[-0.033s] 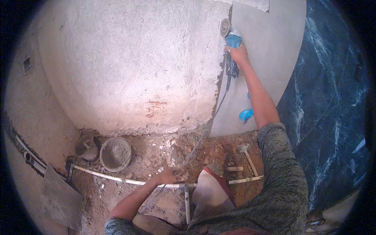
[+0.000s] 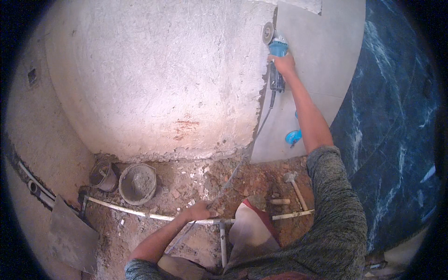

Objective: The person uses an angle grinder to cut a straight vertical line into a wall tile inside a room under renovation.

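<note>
My right hand (image 2: 285,64) is wrapped round the teal and black body of an angle grinder (image 2: 278,48). The grinder is upright, its disc (image 2: 267,33) at the top, by the left edge of the grey wall tiles (image 2: 317,56). From its lower end a grey power cord (image 2: 262,125) slants down to the left. Low in the view, my left hand (image 2: 200,211) is closed round that cord, above a white pipe. Bare rough plaster (image 2: 163,70) covers the wall left of the tiles. A blue suction cup (image 2: 293,136) sits on the lower tile, beside my right forearm.
A bucket of grey mortar (image 2: 138,183) and a smaller bucket (image 2: 103,176) stand at the wall's foot. White pipes (image 2: 158,216) cross the rubble floor (image 2: 186,182). A hammer (image 2: 297,189) lies to the right. Dark blue marbled panels (image 2: 387,116) line the right side.
</note>
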Demonstrator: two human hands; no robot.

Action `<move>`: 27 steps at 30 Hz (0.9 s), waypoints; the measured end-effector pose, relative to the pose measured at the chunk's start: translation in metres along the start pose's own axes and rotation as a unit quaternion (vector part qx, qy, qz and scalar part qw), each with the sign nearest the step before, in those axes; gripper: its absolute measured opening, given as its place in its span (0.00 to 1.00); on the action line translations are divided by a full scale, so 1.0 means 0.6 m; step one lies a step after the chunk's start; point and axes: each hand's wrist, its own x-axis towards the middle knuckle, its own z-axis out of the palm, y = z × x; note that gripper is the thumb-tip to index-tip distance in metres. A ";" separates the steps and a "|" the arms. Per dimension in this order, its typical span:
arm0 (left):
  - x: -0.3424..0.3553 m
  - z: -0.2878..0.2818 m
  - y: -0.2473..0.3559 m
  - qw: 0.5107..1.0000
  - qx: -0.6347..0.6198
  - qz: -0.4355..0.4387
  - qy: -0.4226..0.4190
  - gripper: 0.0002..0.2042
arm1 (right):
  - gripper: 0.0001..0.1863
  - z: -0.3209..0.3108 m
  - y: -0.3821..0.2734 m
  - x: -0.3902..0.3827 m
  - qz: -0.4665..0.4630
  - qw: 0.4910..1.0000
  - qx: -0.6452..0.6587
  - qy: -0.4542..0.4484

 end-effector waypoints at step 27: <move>0.016 -0.002 -0.001 0.997 -0.048 -0.042 0.032 0.18 | 0.32 0.017 -0.006 0.021 -0.015 0.999 -0.044 -0.018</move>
